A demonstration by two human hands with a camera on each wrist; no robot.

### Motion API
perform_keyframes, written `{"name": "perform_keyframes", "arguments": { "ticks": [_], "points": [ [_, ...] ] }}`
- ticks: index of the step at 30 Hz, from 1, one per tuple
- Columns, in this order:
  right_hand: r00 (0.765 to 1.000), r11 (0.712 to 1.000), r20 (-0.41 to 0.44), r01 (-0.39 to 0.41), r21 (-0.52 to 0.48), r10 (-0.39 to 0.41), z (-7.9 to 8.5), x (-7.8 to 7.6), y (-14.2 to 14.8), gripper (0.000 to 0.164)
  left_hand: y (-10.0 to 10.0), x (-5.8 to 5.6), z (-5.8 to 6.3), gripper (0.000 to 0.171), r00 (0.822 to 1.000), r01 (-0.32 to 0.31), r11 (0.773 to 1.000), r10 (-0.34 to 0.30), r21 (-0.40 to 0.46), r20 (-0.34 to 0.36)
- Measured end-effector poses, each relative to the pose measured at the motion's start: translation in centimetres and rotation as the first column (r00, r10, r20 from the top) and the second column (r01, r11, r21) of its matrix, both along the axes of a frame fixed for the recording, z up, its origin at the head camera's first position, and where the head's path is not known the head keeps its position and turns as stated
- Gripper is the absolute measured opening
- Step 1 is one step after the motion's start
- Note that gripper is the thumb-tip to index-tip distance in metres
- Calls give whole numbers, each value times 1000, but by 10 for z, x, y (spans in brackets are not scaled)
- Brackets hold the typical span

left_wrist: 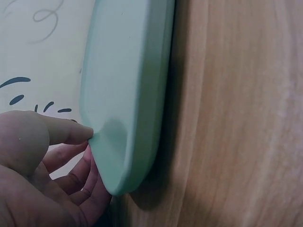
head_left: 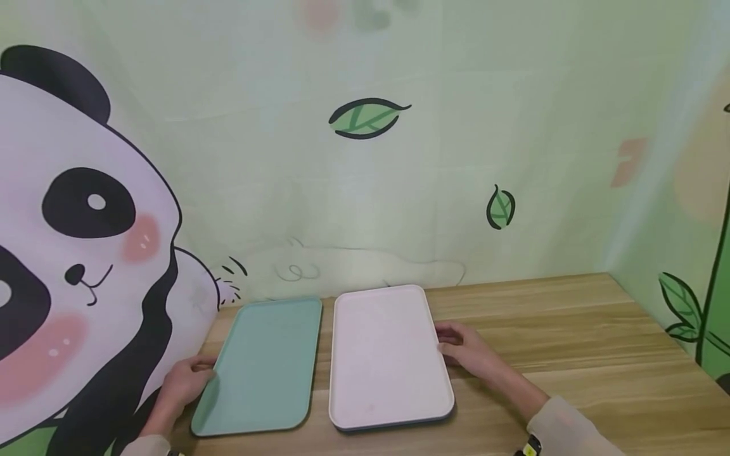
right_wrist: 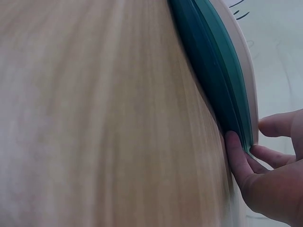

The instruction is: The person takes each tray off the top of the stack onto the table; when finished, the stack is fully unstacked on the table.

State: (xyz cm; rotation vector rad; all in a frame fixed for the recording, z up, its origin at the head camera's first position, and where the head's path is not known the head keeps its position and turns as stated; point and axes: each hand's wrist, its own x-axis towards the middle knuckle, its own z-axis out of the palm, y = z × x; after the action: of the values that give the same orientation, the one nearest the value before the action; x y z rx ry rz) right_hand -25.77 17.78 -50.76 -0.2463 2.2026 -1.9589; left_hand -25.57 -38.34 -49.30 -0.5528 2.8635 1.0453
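A light green rectangular tray [head_left: 262, 364] lies on the left of the wooden table. My left hand [head_left: 185, 382] is at its left edge; in the left wrist view the thumb rests on the tray's rim [left_wrist: 111, 146] and the other fingers curl below the edge. To the right, a pale pinkish-white tray [head_left: 388, 361] tops a stack. Under it, a teal tray [right_wrist: 227, 52] and a dark blue tray [right_wrist: 201, 56] show from the side. My right hand [head_left: 470, 351] grips the stack's right edge, with fingers against both the top and lower trays.
The wooden table [head_left: 547, 323] extends to the right beyond the stack. Behind it hangs a light green backdrop [head_left: 433, 152] with printed leaves, and a large printed panda [head_left: 97, 253] fills the left side. A narrow strip of table separates the green tray from the stack.
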Motion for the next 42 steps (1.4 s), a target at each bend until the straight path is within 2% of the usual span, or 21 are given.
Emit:
{"name": "perform_keyframes", "arguments": {
  "ticks": [7,13,18,22,25,30,34,38,42],
  "points": [
    [1000,1000,-4,2,-4,-2,0,0,1,40,1,-2,0,39,1000,13,1000,-13,2,-5],
    [1000,1000,-15,-3,-12,3,-2,-1,1,40,-2,-2,-3,41,999,-31,999,31,9,30],
    [1000,1000,-12,-6,-15,6,1,1,0,41,-2,0,-3,39,999,-40,999,40,-9,10],
    [1000,1000,-8,-11,-2,10,4,2,0,41,2,2,4,38,1000,11,998,-13,-69,-26],
    [1000,1000,-3,-3,9,3,3,2,0,41,10,4,14,37,995,62,991,-71,-119,-77],
    [1000,1000,3,15,10,-15,1,0,0,40,36,7,35,33,970,137,977,-166,-165,-177],
    [1000,1000,2,14,10,-14,1,0,0,40,63,10,53,32,928,205,960,-252,-190,-276],
    [1000,1000,2,12,19,-12,2,1,0,40,95,11,67,32,886,253,948,-307,-191,-348],
    [1000,1000,7,11,17,-11,2,1,-1,40,128,13,75,34,878,290,944,-328,-158,-348]
  ]
}}
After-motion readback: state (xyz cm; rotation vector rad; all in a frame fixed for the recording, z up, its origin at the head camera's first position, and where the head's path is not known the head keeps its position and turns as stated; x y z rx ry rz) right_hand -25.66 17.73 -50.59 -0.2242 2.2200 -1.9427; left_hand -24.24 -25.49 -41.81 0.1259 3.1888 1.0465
